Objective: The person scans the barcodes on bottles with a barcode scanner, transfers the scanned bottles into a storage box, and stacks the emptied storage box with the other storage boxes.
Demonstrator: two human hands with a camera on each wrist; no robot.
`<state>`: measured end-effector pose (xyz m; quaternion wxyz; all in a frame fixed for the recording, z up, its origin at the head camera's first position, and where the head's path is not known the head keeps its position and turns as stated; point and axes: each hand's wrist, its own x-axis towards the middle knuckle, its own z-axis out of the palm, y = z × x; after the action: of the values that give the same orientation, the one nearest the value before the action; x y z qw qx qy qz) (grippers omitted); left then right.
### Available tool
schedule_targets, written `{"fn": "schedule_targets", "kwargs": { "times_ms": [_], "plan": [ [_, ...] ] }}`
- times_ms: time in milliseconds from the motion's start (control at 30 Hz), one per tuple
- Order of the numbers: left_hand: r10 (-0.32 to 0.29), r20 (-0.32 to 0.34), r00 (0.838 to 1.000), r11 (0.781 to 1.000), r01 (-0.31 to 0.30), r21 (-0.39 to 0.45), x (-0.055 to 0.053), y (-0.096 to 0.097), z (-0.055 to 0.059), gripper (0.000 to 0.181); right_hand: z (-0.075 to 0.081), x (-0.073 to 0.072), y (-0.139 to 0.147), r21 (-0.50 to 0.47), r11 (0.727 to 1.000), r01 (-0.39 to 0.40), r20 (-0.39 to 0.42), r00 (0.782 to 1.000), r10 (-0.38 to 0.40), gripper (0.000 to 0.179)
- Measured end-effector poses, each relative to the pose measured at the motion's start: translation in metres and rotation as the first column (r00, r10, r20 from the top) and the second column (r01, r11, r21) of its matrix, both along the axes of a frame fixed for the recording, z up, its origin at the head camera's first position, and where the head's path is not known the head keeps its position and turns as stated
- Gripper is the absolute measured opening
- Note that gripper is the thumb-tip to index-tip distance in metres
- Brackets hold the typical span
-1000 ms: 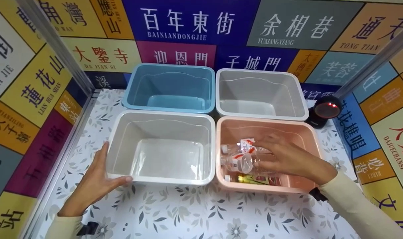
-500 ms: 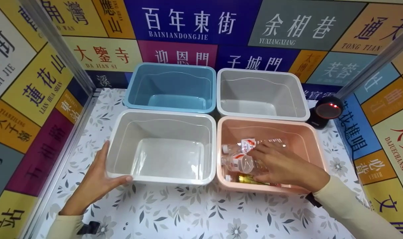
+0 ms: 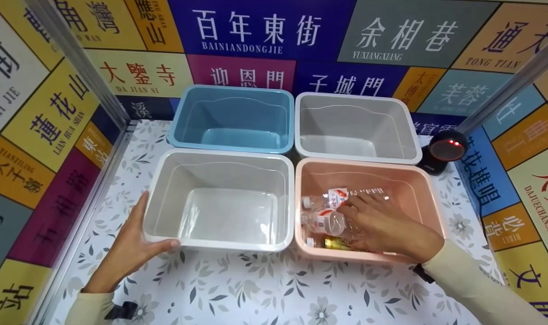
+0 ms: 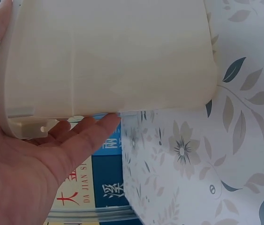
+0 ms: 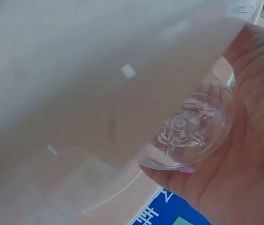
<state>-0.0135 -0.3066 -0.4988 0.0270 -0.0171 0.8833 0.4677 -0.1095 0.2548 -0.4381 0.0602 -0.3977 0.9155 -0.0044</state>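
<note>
In the head view, my left hand [image 3: 125,246] spans the near left corner of the off-white bin [image 3: 219,246], thumb on the front rim and straight fingers along the outer left wall. My right hand [image 3: 382,222] reaches into the pink bin [image 3: 414,180] and holds a clear plastic bottle [image 3: 321,221] with a red and white label. The right wrist view shows that bottle's base [image 5: 181,124] against the palm, with fingers curled round it. Beyond lies another clear bottle [image 3: 338,197]. Nearer the front wall is a bottle with a yellow label [image 3: 336,243], partly covered by my hand.
A blue bin [image 3: 235,108] and a grey bin [image 3: 355,117] stand behind the front two. To the right of the grey bin is a black scanner [image 3: 444,149] with red lights. Sign-printed panels [image 3: 255,31] wall in the floral-covered table [image 3: 255,284].
My right hand has dropped deeper into the pink bin and toward its front wall, closing round the clear bottle. The left hand has stayed at the off-white bin's corner.
</note>
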Motion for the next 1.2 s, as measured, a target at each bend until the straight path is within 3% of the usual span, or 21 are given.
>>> {"fn": "schedule_targets", "kwargs": {
  "times_ms": [400, 600, 900, 1200],
  "plan": [
    [-0.017, -0.031, 0.999, 0.999, 0.018, 0.049, 0.002, -0.0052, -0.0029, 0.144, -0.0037, 0.0013, -0.0062, 0.045, 0.999, 0.012, -0.084, 0.996, -0.008, 0.065],
    [-0.013, -0.018, 1.0, 0.998, 0.014, 0.061, 0.0013, -0.0042, -0.0035, 0.144, -0.0037, 0.0023, -0.0086, 0.038, 0.998, 0.055, -0.108, 0.993, -0.05, 0.056],
    [-0.025, -0.021, 0.999, 0.995, 0.027, 0.095, 0.0005, -0.0028, -0.0032, 0.143, -0.0011, 0.0018, -0.0082, 0.078, 0.995, 0.069, -0.121, 0.991, -0.059, 0.082],
    [-0.02, -0.016, 1.0, 0.995, 0.022, 0.1, 0.0008, -0.0025, -0.0049, 0.143, -0.0062, 0.0021, -0.0057, 0.097, 0.991, 0.087, -0.119, 0.99, -0.075, 0.071]
  ]
}}
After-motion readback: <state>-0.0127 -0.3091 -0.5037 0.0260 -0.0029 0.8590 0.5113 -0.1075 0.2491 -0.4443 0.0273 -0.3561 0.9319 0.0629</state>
